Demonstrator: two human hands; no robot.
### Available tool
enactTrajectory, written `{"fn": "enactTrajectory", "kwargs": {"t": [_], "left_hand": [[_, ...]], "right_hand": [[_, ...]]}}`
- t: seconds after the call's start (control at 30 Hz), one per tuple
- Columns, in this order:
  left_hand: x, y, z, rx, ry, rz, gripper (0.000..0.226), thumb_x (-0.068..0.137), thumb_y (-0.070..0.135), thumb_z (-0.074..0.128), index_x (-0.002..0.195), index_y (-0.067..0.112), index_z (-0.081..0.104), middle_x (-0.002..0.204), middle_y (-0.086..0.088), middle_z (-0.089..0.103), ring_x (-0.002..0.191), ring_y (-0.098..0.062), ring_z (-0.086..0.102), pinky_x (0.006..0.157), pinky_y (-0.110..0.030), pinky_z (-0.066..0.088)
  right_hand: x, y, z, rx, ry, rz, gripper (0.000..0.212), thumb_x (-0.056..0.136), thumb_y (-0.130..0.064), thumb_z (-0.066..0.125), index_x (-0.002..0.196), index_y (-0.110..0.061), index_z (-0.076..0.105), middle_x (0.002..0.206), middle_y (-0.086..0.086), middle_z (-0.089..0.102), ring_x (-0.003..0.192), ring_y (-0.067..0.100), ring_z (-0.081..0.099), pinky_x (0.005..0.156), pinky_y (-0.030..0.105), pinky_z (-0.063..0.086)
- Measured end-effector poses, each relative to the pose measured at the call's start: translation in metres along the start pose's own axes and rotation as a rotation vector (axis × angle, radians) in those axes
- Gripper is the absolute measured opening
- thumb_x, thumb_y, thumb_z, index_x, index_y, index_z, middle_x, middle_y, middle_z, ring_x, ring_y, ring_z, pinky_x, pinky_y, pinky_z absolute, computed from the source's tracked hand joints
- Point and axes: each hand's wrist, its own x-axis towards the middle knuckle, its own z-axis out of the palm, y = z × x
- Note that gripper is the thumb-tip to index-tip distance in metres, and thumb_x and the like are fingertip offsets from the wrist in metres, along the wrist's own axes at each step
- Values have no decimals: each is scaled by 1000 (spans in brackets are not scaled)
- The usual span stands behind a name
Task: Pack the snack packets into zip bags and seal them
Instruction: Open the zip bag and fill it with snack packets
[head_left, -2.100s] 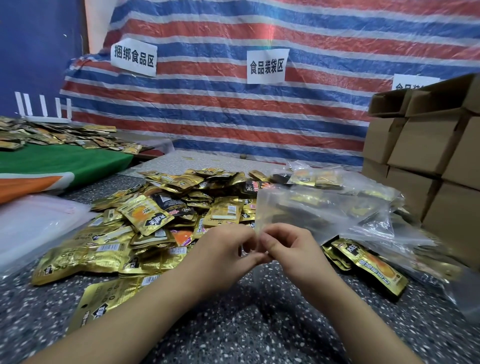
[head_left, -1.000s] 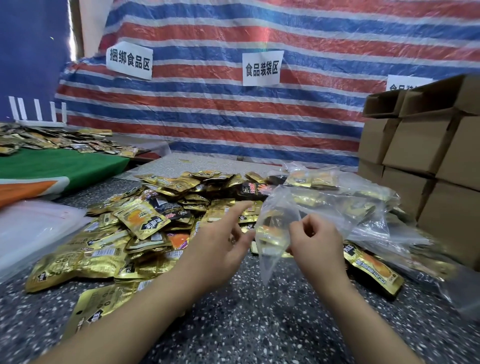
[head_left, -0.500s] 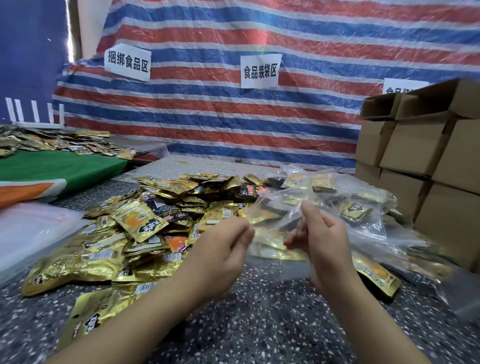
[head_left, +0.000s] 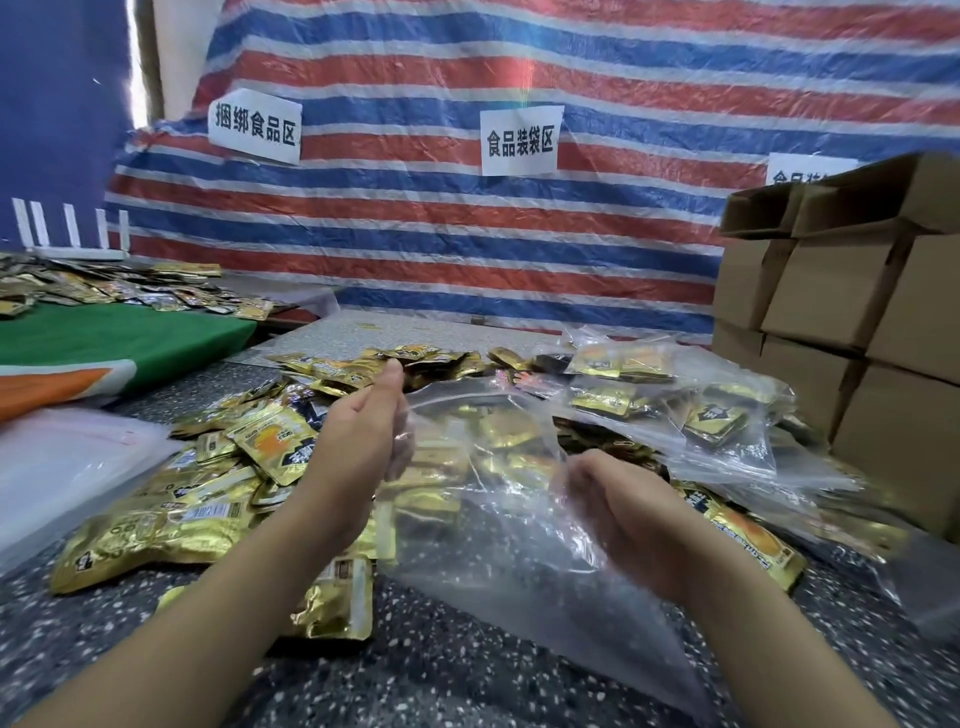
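Observation:
An empty clear zip bag (head_left: 498, 525) hangs stretched between my two hands above the speckled table (head_left: 457, 680). My left hand (head_left: 363, 436) holds its left edge, thumb pointing up and fingers showing through the plastic. My right hand (head_left: 628, 514) grips the bag's right edge with curled fingers. A big heap of gold snack packets (head_left: 218, 499) lies to the left and behind the bag. One packet (head_left: 748, 540) lies just right of my right hand.
Filled zip bags (head_left: 701, 415) are piled at the right rear. Stacked cardboard boxes (head_left: 857, 291) stand along the right edge. A stack of clear empty bags (head_left: 67, 467) lies at the left. More packets sit on a green-covered table (head_left: 119, 338) farther left.
My hands were pinching the bag's mouth close together; they have moved apart, the left going up and left. The bag now spreads wide between them.

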Motion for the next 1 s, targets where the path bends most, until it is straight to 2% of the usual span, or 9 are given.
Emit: {"fn": "enactTrajectory", "kwargs": {"t": [0.1, 0.2, 0.27, 0.33, 0.43, 0.57, 0.73, 0.83, 1.0], "left_hand": [[4, -2, -6, 154, -93, -41, 49, 99, 43, 46, 57, 20, 36, 48, 8, 32, 44, -11, 24, 43, -23, 22], [7, -5, -7, 233, -126, -27, 50, 100, 35, 50, 54, 19, 40, 48, 3, 34, 44, -13, 25, 47, -26, 23], [7, -8, -9, 254, -128, -6, 51, 101, 31, 51, 53, 17, 42, 48, 1, 35, 43, -13, 28, 45, -24, 26], [8, -10, -11, 249, -145, 13, 49, 100, 26, 52, 53, 14, 43, 48, -1, 35, 43, -14, 28, 45, -23, 26], [9, -12, -13, 248, -180, 34, 44, 99, 19, 52, 56, 10, 45, 49, -1, 36, 43, -14, 30, 45, -24, 27], [7, -14, -12, 278, -229, 58, 43, 98, 12, 53, 55, 11, 47, 49, 0, 36, 43, -11, 30, 44, -22, 28], [8, -18, -10, 301, -268, 85, 49, 97, 13, 54, 50, 25, 47, 48, 8, 38, 46, -9, 32, 46, -20, 29], [8, -20, -10, 294, -255, 82, 46, 97, 15, 54, 53, 25, 51, 50, 7, 42, 47, -10, 36, 49, -24, 31], [9, -21, -12, 259, -249, 56, 37, 94, 17, 55, 57, 24, 54, 52, 4, 43, 49, -13, 36, 50, -27, 29]], "right_hand": [[3, 4, -2, -35, -50, 60, 23, 99, -20, 41, 89, -6, 56, 54, 1, 52, 43, 12, 45, 42, 23, 33], [11, 7, -3, 73, 23, 37, 34, 104, -23, 37, 90, -2, 59, 71, 9, 64, 63, 20, 57, 56, 28, 44], [22, 2, -2, 106, 61, 23, 33, 105, -22, 40, 92, -1, 61, 76, 10, 64, 65, 20, 57, 57, 28, 46], [37, -7, 2, 31, 28, 24, 27, 103, -16, 45, 100, 5, 63, 81, 11, 66, 67, 20, 58, 54, 25, 48], [65, -23, 12, -110, -22, 26, 24, 101, -14, 52, 106, 7, 62, 95, 15, 65, 78, 23, 62, 62, 27, 52], [103, -42, 40, -526, 58, -25, 34, 101, -34, 53, 109, -1, 61, 83, 1, 68, 65, 9, 62, 49, 19, 48], [135, -47, 70, -647, 135, 3, 59, 93, -54, 60, 116, -1, 51, 88, 14, 71, 68, 24, 71, 56, 31, 59], [146, -45, 81, -734, 156, 36, 62, 86, -59, 67, 102, -1, 51, 86, 13, 67, 74, 24, 69, 70, 37, 61], [153, -45, 91, -659, 31, 190, 38, 97, -42, 60, 77, -12, 48, 72, 3, 46, 62, 14, 48, 52, 23, 40]]}}
